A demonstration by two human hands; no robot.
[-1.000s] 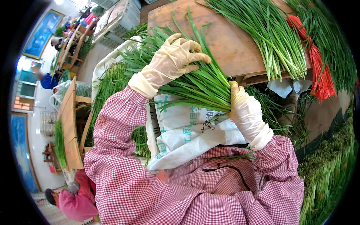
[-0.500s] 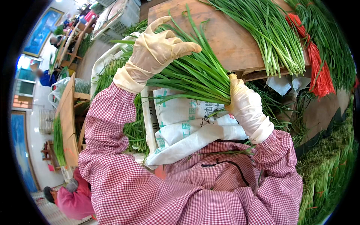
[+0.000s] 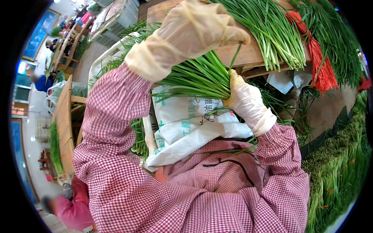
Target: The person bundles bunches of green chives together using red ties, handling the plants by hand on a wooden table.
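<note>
My right hand [image 3: 248, 101], in a pale glove, is wrapped round the stem end of a bunch of green garlic chives [image 3: 202, 75]. The leaves fan out to the left above my lap. Over the bunch is my left hand [image 3: 196, 33], gloved too and slightly blurred. Its fingertips are closed at the top of a single chive leaf that rises from the bunch beside my right hand. The left hand hides part of the leaves and of the table behind.
A wooden table [image 3: 159, 14] carries a pile of chives [image 3: 268, 35], with red twine [image 3: 322, 68] hanging beside it. A white sack [image 3: 182, 122] covers my lap, next to a white crate [image 3: 147, 134]. Bundled chives [image 3: 336, 167] stand at right. A person in pink [image 3: 74, 207] is at lower left.
My left hand has swung right and upward across the bunch, its spread fingers now closed on a leaf near my right hand. The right hand keeps its hold.
</note>
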